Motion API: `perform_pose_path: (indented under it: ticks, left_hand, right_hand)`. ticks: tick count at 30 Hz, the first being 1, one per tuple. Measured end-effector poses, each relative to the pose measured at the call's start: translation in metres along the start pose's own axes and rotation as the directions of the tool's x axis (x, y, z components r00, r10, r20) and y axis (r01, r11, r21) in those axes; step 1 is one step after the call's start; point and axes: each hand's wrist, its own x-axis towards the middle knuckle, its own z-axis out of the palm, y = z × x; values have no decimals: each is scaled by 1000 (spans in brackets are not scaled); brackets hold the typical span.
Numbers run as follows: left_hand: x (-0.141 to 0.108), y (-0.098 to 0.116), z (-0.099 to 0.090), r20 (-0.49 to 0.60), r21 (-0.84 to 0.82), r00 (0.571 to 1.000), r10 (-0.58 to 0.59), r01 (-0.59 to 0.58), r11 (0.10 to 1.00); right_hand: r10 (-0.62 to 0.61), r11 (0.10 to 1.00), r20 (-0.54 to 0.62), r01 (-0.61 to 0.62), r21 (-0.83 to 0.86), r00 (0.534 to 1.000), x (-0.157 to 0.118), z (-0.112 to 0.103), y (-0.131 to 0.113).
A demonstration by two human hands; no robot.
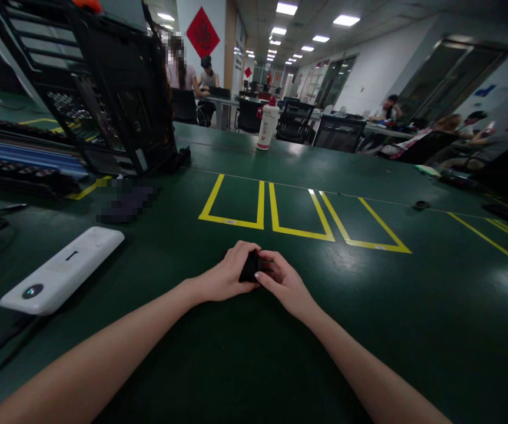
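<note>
A small black object (249, 268), box-like in outline, is between my two hands over the green tabletop (254, 359). My left hand (231, 271) curls round its left side, with the fingers over the top. From the right, my right hand (284, 281) grips it, thumb at the near edge and fingers behind. Much of the object is covered by my fingers, so its exact kind does not show. Beyond my hands lie yellow tape outlines (262, 206) on the table.
To the left lies a white power strip-shaped device (66, 268) with a round lens-like spot and a cable. A black open-framed computer case (116, 88) stands at the back left. A white bottle (268, 126) with a red lid stands at the far edge. Several people sit beyond.
</note>
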Motion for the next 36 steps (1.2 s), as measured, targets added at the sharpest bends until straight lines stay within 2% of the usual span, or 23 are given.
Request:
perform_pose_path:
  ticks: [4, 12, 16, 19, 28, 32, 36]
  left_hand:
    - [0, 0, -1, 18, -3, 1000, -4, 4, 1000]
    - [0, 0, -1, 23, -12, 1000, -9, 9, 1000]
    - [0, 0, 0, 20, -25, 1000, -18, 18, 1000]
    - [0, 0, -1, 16, -12, 1000, -9, 9, 1000]
    - [1, -1, 1, -6, 5, 1000, -5, 5, 1000]
    - [0, -1, 1, -1, -2, 1000, 8, -8, 1000]
    - [0, -2, 1, 2, -14, 1000, -6, 6, 1000]
  right_hand:
    - [-41, 999, -4, 42, 19, 999, -1, 0, 1]
    - [-2, 1000, -39, 3, 28, 999, -1, 3, 0]
    - [24, 999, -5, -24, 33, 1000, -2, 1, -3]
    - [-14, 999, 12, 13, 38, 1000, -4, 1, -3]
    - [-23, 999, -69, 26, 45, 997, -1, 4, 1]
    - [2, 1000, -27, -1, 19, 1000, -1, 2, -1]
    - [-25, 999, 8, 24, 34, 1000, -2, 1, -2]
